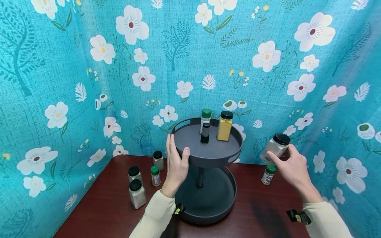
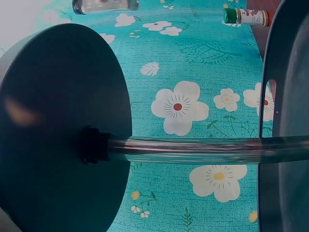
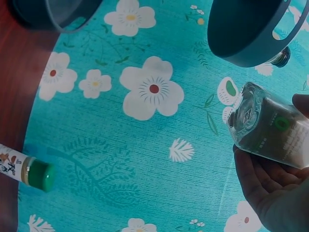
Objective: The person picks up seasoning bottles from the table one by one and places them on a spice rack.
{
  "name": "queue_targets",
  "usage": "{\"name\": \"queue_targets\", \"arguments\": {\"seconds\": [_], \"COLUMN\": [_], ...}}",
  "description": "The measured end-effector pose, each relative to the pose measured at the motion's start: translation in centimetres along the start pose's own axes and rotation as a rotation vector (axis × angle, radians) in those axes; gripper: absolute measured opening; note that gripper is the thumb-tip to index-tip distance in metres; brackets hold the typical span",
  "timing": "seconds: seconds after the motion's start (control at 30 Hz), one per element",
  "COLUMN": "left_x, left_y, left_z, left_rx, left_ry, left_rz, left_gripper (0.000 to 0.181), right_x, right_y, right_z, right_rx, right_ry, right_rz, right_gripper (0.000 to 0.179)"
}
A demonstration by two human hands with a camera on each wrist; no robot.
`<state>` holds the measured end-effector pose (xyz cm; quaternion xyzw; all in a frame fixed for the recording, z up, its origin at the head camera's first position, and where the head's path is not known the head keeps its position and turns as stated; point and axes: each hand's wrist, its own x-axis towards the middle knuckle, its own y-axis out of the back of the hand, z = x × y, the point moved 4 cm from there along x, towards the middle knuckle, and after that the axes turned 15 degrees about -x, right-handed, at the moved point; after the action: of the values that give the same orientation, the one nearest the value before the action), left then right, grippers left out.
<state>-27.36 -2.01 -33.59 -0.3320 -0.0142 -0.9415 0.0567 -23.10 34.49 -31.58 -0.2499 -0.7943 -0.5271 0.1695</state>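
My right hand [image 1: 293,167] grips a clear spice jar [image 1: 275,147] with a black lid, tilted in the air right of a dark two-tier turntable stand [image 1: 208,162]. In the right wrist view the jar's clear base [image 3: 248,116] faces the camera, with the fingers beneath it. My left hand [image 1: 177,163] is at the upper tier's left edge with its fingers straight; whether it touches the rim is unclear. On that tier stand a green-capped shaker [image 1: 206,115], a small dark bottle [image 1: 205,134] and a yellow spice jar [image 1: 224,127].
Below the right hand, a green-capped shaker [image 1: 267,175] stands on the dark red table [image 1: 101,211]. Left of the stand are several containers, among them a black-lidded jar [image 1: 137,195] and a green-capped shaker [image 1: 155,177]. Flowered turquoise cloth [image 1: 184,49] surrounds the table's back and sides.
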Motion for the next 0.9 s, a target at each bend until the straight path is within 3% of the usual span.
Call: {"name": "queue_targets", "arguments": {"seconds": [0.43, 0.9], "left_x": [-0.2, -0.3], "left_y": [0.0, 0.1], "left_z": [-0.1, 0.2], "left_rx": [0.004, -0.024], "left_ry": [0.019, -0.015], "left_rz": [0.006, 0.028], "left_gripper": [0.064, 0.058], "right_x": [0.6, 1.1], "right_y": [0.7, 1.4], "right_z": [-1.4, -3.6], "right_rx": [0.024, 0.069], "right_ry": [0.035, 0.056], "right_rz": [0.022, 0.030], "right_gripper": [0.059, 0.061]}}
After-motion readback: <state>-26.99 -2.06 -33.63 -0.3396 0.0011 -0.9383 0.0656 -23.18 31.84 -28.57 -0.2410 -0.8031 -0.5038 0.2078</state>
